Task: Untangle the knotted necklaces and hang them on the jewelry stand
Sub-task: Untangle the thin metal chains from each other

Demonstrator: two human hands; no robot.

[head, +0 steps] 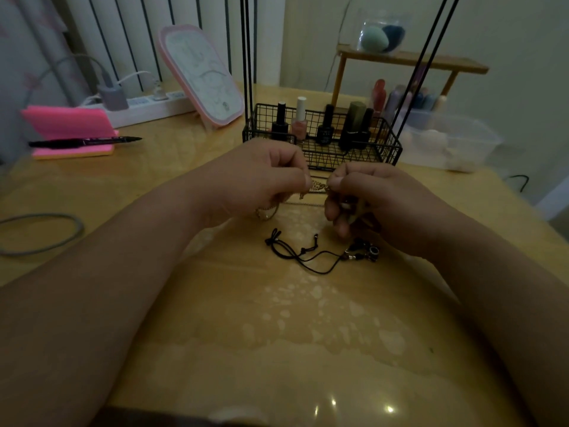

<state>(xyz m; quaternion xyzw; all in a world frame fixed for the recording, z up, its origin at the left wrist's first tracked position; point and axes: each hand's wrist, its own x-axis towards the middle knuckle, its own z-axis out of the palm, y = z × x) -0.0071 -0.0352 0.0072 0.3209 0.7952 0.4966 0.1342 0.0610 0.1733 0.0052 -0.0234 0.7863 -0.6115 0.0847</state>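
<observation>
A thin gold chain necklace [317,185] is stretched in a small knot between my two hands above the table. My left hand [261,177] pinches its left end, and more of the chain hangs below that hand. My right hand [366,195] pinches the right end with thumb and forefinger. A black cord necklace [311,254] with dark beads and a metal ring lies loose on the table just below my right hand. Tall black rods [248,57] of a stand rise behind the wire basket.
A black wire basket [385,149] holding nail polish bottles stands right behind my hands. A pink tablet stand, a pen on pink notes [83,141], a power strip, a grey hair band [43,232], a wooden shelf and a clear plastic box [455,140] surround the wooden table.
</observation>
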